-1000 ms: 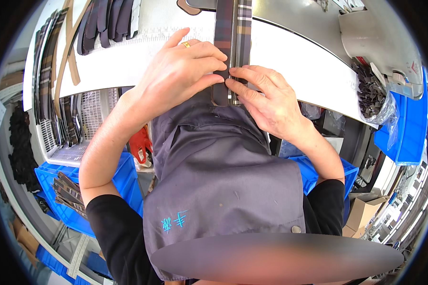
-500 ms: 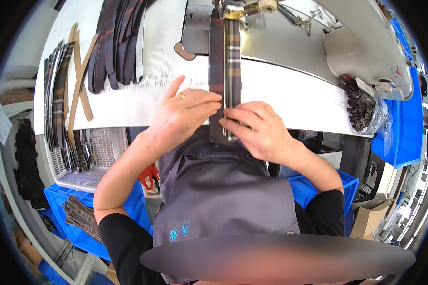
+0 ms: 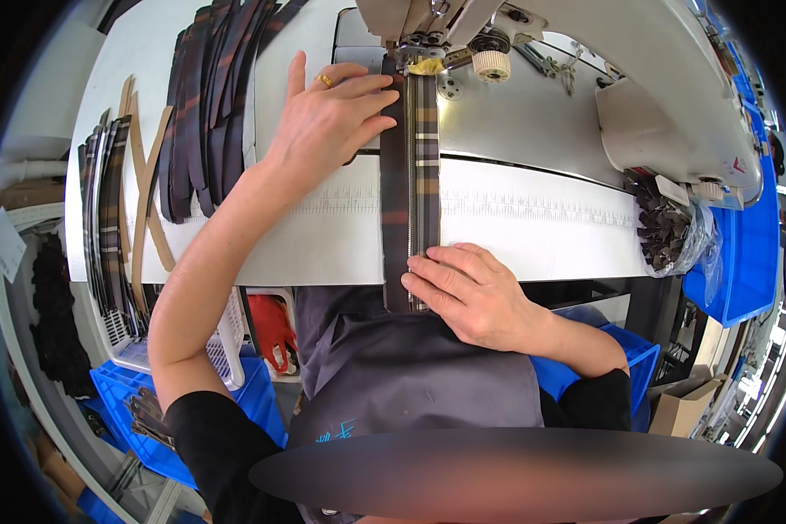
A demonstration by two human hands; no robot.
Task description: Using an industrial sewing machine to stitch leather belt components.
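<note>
A long zipper (image 3: 413,192) runs from the sewing machine's presser foot toward me, joined lengthwise with a dark fabric strip (image 3: 395,196) on its left and a plaid strip (image 3: 427,170) on its right. My left hand (image 3: 327,113) rests with outstretched fingertips on the dark strip, just in front of the foot, its thumb spread away. Near the table's front edge my right hand (image 3: 476,293) grips the plaid strip and zipper, fingers on top and thumb hidden. Above them sits the sewing machine's needle area (image 3: 419,52).
Dark fabric strips (image 3: 210,113) lie at the far left, beside tan strips (image 3: 153,183) and plaid strips (image 3: 109,210) overhanging a white basket (image 3: 231,336). Dark scraps (image 3: 659,218) sit at the table's right, near a blue bin (image 3: 729,288). A ruler scale (image 3: 533,208) crosses the table.
My left hand has moved forward along the strip to the presser foot. My right hand keeps its place at the strip's near end. The view has shifted, so the machine shows more fully.
</note>
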